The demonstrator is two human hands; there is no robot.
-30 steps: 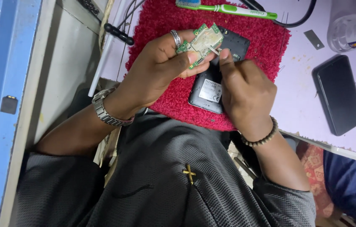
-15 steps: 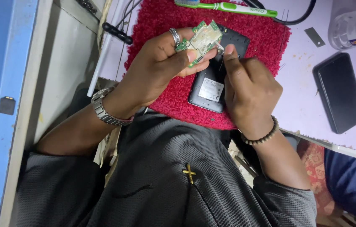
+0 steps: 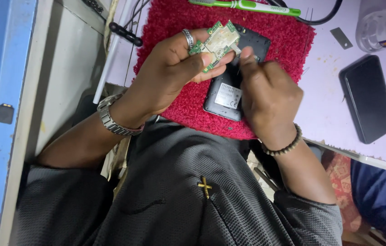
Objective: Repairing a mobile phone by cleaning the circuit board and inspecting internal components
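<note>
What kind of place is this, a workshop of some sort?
Probably a small phone repair bench. The left hand holds a bare green circuit board, an opened phone lies on a red mat, and another black phone lies nearby.

Left hand [image 3: 168,73] holds circuit board [image 3: 215,43] — right hand [image 3: 268,93] touching.

Right hand [image 3: 268,98] hides phone body [image 3: 229,93] top; toothbrush [image 3: 247,6], clear jar [image 3: 384,23] cut off at top edge.
</note>
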